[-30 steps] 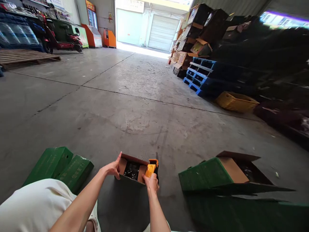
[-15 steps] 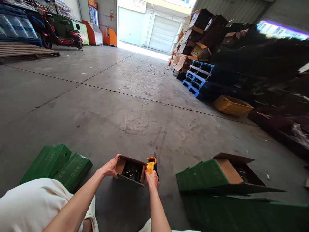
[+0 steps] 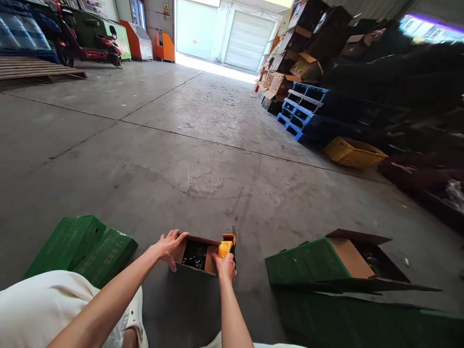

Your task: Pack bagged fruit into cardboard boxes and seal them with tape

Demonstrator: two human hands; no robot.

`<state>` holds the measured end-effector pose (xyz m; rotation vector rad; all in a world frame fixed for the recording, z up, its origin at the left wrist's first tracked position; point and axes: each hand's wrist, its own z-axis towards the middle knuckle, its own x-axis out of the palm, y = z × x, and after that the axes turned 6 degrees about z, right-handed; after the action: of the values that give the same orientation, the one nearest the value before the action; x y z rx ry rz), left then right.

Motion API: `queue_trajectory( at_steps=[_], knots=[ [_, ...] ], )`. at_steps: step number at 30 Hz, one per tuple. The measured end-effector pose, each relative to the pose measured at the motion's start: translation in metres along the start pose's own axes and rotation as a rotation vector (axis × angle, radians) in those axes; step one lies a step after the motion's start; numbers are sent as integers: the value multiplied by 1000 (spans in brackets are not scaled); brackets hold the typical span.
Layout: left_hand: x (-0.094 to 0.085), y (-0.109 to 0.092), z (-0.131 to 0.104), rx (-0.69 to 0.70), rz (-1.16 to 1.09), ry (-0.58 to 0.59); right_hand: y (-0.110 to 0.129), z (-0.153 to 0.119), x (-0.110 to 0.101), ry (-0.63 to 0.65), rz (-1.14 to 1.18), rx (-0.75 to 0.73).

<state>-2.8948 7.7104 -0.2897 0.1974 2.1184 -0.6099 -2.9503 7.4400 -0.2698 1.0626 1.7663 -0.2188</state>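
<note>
An open cardboard box (image 3: pixel 195 273) stands on the floor in front of me, with brown end flaps and dark, shiny contents (image 3: pixel 195 254) that I cannot make out. My left hand (image 3: pixel 167 249) grips its left end, fingers stretched over the far corner and thumb on the near side. In my right hand (image 3: pixel 226 267) is a yellow and black tape dispenser (image 3: pixel 225 248), held at the box's right end. My fingers there also touch the brown right flap (image 3: pixel 211 259). Any tape is too small to see.
Two closed green boxes (image 3: pixel 105 256) lie at left by my knee. At right, an open green box (image 3: pixel 308 263) rests on another green carton (image 3: pixel 362 319). Farther off are a yellow crate (image 3: pixel 353 152), blue pallets (image 3: pixel 299 111), stacked cartons (image 3: pixel 279 84) and a red scooter (image 3: pixel 94 50).
My right hand has shifted slightly left with the tape dispenser, and the right flap now shows more inside the box. My left hand's fingers have spread farther over the left end.
</note>
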Motion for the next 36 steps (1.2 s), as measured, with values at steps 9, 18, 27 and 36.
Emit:
queue_trajectory(
  at_steps=[9, 18, 27, 36],
  knots=[
    [-2, -18, -17, 56, 67, -133, 1, -10, -4, 22, 4, 2],
    [-2, -14, -13, 93, 175, -4, 3, -13, -5, 4, -21, -23],
    [16, -4, -2, 126, 98, -90, 5, -9, -1, -10, -53, -44],
    [42, 17, -1, 200, -30, -270, 3, -7, 1, -6, -43, -38]
  ],
)
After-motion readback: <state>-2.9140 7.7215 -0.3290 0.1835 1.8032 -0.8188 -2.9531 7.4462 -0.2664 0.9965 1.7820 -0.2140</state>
